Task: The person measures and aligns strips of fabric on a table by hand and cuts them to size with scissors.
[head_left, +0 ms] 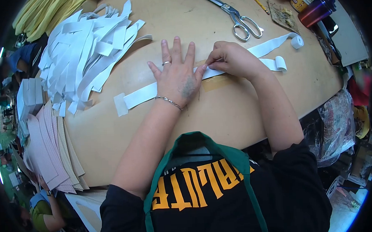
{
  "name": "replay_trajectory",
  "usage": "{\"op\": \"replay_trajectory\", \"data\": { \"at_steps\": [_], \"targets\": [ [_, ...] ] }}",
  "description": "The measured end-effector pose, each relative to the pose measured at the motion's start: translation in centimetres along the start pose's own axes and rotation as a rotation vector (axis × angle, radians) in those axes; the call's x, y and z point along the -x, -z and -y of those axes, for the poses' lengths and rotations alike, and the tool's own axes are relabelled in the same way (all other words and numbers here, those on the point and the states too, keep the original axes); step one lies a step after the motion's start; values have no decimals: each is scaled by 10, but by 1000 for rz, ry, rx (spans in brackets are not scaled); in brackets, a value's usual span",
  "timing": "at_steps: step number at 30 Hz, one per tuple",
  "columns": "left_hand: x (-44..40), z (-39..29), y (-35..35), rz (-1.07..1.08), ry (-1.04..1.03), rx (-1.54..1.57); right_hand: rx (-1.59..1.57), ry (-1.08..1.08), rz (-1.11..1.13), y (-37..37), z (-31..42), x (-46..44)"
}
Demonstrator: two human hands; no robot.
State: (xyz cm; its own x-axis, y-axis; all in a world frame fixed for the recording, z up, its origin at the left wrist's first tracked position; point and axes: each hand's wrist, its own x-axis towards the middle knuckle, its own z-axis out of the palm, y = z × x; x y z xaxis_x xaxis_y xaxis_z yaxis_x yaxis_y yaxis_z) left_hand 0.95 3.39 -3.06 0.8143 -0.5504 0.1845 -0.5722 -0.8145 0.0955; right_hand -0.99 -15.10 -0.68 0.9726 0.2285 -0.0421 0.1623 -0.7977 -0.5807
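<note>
A long white strip (141, 96) that looks like fabric or elastic band lies across the table, its left end beside a pale square patch (120, 104). My left hand (177, 77) presses flat on it with the fingers spread. Close by the left thumb, my right hand (234, 61) has thumb and forefinger pinched together on the white strip. Beyond that hand, two white lengths run out to the right, one ending in a small roll (297, 42) and the other in a curled end (280, 63). How they join is hidden under the right hand.
A heap of cut white strips (85, 50) is at the left, with yellow material (44, 14) behind it. Pinkish sheets (50, 151) line the left edge. Scissors (236, 18), a pencil (255, 0) and a dark tumbler (316, 10) are at the back. A co-worker (47, 213) is at lower left.
</note>
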Motion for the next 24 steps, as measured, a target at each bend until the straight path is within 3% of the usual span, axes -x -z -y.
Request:
{"op": "replay_trajectory", "data": {
  "at_steps": [5,8,11,14,18,21,24],
  "targets": [
    [-1,4,-5,124,44,58,-43,3,30,0,-3,3],
    [-1,5,-4,129,43,48,-86,169,-300,-4,-33,-1],
    [0,5,-6,122,41,33,277,-176,-659,12,-62,-7],
    [0,4,-6,123,45,45,358,-517,-514,25,-75,-7],
    [0,5,-6,106,49,53,487,-479,-440,32,-68,-15],
    [1,5,-5,104,57,62,513,-610,-142,51,-49,-33],
    [1,5,-5,104,69,87,-2,-687,-231,69,-45,-36]
  ]
}}
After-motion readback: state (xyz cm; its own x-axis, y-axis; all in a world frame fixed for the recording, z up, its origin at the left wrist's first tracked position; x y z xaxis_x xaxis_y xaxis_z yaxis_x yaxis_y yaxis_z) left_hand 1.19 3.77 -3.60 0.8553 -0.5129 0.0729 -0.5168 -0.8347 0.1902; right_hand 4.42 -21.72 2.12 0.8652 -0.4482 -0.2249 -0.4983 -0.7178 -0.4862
